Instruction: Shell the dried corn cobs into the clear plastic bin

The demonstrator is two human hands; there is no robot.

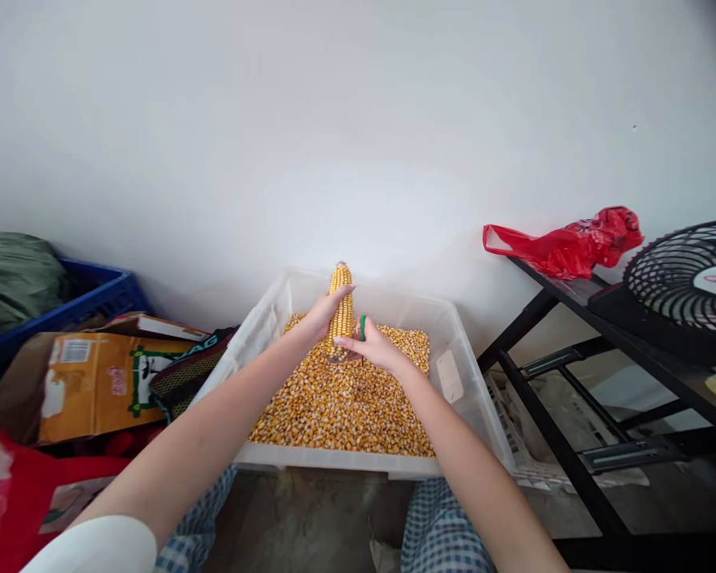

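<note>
An ear of corn (341, 306) with yellow kernels stands nearly upright above a clear plastic bin (453, 318). My left hand (328, 310) is closed round its middle, thumb across the front. On the cob's lower right side, my right hand (373, 346) has its fingers bent and its thumb pressed near the lower end. A small green object (363, 327) shows at the right hand's fingers; most of it is hidden, so its kind is unclear. Below both hands, loose corn kernels (334, 406) cover the bin's bottom in a thick layer.
Left of the bin are a mesh bag (194, 374), an orange cardboard box (95, 390) and a blue crate (107, 290). To the right, a black rack (537, 390) carries a red plastic bag (578, 243) and a black fan (686, 274). A white wall (358, 135) rises behind.
</note>
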